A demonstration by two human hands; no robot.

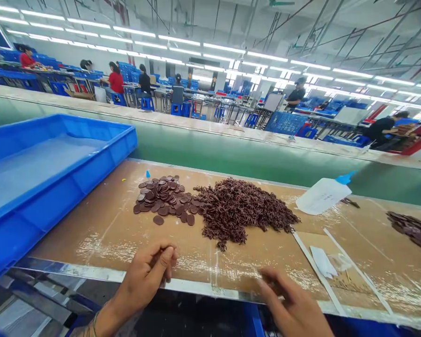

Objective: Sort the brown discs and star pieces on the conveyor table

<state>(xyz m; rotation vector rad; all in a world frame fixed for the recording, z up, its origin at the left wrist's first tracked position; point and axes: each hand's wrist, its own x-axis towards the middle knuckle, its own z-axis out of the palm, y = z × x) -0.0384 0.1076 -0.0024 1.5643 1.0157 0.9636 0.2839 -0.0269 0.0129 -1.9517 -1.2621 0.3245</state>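
Observation:
My left hand (149, 271) is at the table's front edge, its thumb pressed against curled fingers; whatever may be in that pinch is hidden. To its right, my right hand (291, 299) is a little blurred, thumb and fingers apart, with nothing visible between them. Beyond the left hand lies a loose heap of flat dark brown discs (164, 196). Touching that heap on the right is a larger pile of small dark brown, curly, branching pieces (245, 206). Both hands are apart from the piles.
A blue tray (101, 161) stands at the left of the brown tabletop (108, 234). A white squeeze bottle (323, 196) with a blue nozzle lies at the right, near a white scrap (323, 262) and more dark discs (412, 229). People sit at benches beyond the green partition (196, 150).

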